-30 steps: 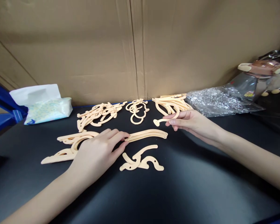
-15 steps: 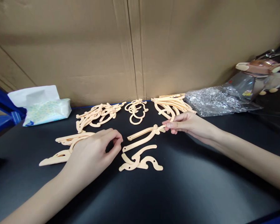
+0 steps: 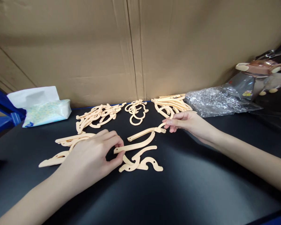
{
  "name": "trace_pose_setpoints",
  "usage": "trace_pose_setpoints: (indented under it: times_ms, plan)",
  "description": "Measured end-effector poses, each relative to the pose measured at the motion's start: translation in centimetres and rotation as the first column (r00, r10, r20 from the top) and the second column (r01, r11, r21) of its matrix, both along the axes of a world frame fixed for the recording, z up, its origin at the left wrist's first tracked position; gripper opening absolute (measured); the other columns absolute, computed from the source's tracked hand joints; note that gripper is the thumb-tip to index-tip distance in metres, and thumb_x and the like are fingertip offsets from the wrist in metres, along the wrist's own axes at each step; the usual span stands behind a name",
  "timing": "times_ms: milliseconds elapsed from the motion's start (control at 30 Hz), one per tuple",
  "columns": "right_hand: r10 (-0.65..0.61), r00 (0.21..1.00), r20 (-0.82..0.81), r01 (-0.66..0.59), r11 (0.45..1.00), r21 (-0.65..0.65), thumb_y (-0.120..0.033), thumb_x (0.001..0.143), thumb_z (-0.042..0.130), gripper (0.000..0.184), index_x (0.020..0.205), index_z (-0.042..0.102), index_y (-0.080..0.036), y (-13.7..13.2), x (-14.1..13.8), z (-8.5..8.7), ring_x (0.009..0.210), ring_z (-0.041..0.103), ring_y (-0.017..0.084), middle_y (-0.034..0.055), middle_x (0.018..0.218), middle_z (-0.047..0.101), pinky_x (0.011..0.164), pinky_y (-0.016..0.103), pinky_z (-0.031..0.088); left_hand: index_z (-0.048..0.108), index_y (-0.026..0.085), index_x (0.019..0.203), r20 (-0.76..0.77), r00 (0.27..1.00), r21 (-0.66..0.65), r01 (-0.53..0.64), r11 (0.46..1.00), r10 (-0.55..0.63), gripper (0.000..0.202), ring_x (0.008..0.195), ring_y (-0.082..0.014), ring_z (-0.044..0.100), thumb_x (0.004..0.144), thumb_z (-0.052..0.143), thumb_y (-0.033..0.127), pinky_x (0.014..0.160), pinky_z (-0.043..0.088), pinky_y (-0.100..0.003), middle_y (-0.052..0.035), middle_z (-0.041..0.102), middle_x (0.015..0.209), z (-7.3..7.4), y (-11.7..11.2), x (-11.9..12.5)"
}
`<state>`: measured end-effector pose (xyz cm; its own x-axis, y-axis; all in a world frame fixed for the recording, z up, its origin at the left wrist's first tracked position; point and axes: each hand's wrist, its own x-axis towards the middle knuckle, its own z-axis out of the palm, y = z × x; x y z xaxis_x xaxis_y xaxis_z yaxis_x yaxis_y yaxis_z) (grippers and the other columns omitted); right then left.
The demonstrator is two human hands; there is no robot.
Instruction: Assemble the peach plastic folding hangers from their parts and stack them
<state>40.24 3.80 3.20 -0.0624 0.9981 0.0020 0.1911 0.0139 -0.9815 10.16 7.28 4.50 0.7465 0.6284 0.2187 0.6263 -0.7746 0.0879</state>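
Cream plastic hanger parts lie on a black table (image 3: 201,187). My left hand (image 3: 93,156) pinches the near end of a long curved arm piece (image 3: 140,144). My right hand (image 3: 189,123) pinches a small hook piece (image 3: 165,124) at the far end of that arm piece, where a second arm piece (image 3: 142,133) also meets it. Just in front lie two loose curved hook parts (image 3: 140,161). Under and left of my left hand sits a small pile of arm pieces (image 3: 61,147).
Three heaps of cream parts lie along the back: left (image 3: 97,115), middle (image 3: 136,111), right (image 3: 172,104). A tissue pack (image 3: 41,107) is at back left, a crumpled clear plastic bag (image 3: 215,101) and a plush toy (image 3: 262,70) at back right. A cardboard wall (image 3: 140,47) stands behind.
My right hand brought the hook piece from the right heap down to the far end of the arm pieces. One arm piece swung apart, and my left hand now pinches its near end.
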Motion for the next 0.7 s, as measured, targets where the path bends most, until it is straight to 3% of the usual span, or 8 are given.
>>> trace_pose_setpoints:
  times_ms: [133, 267, 567, 700]
  plan:
    - [0.027, 0.999, 0.025, -0.028, 0.999, 0.033, -0.042, 0.082, 0.070, 0.026, 0.081, 0.074, -0.017, 0.0, -0.2, -0.1, 0.062, 0.060, 0.010, 0.0049, 0.084, 0.074, 0.060, 0.023, 0.046, 0.056, 0.024, 0.076, -0.031, 0.999, -0.068, 0.004, 0.998, -0.007, 0.010, 0.059, -0.0148, 0.055, 0.080, 0.048, 0.029, 0.055, 0.038, -0.027, 0.0024, 0.059, 0.071, 0.7, -0.1, -0.4]
    - [0.054, 0.989, 0.139, -0.059, 0.998, 0.038, -0.037, 0.085, 0.066, 0.024, 0.078, 0.070, -0.015, -0.3, -0.7, 0.0, 0.057, 0.058, 0.009, 0.0043, 0.080, 0.072, 0.051, 0.021, 0.040, 0.055, 0.024, 0.078, -0.102, 0.994, -0.123, -0.040, 0.992, 0.028, 0.009, 0.053, -0.0135, 0.052, 0.078, 0.046, 0.027, 0.053, 0.035, -0.026, 0.0033, 0.055, 0.068, 1.0, -0.2, -0.4]
    - [0.049, 0.984, 0.173, -0.058, 0.997, 0.046, -0.041, 0.083, 0.068, 0.026, 0.074, 0.067, -0.017, -0.9, -1.6, -0.3, 0.054, 0.057, 0.008, 0.0014, 0.076, 0.071, 0.057, 0.022, 0.045, 0.049, 0.024, 0.084, -0.166, 0.986, -0.214, -0.040, 0.976, 0.004, 0.008, 0.053, -0.0145, 0.050, 0.077, 0.045, 0.024, 0.052, 0.032, -0.027, 0.0041, 0.056, 0.070, 0.8, -0.5, -0.2]
    - [0.043, 0.983, 0.179, -0.053, 0.997, 0.052, -0.046, 0.083, 0.067, 0.031, 0.072, 0.067, -0.017, -1.0, -1.8, -0.6, 0.054, 0.056, 0.009, 0.0017, 0.077, 0.071, 0.058, 0.023, 0.047, 0.050, 0.024, 0.081, -0.158, 0.987, -0.204, -0.051, 0.978, 0.018, 0.007, 0.052, -0.0145, 0.049, 0.081, 0.048, 0.031, 0.051, 0.031, -0.026, 0.0037, 0.056, 0.068, 0.5, -0.5, -0.1]
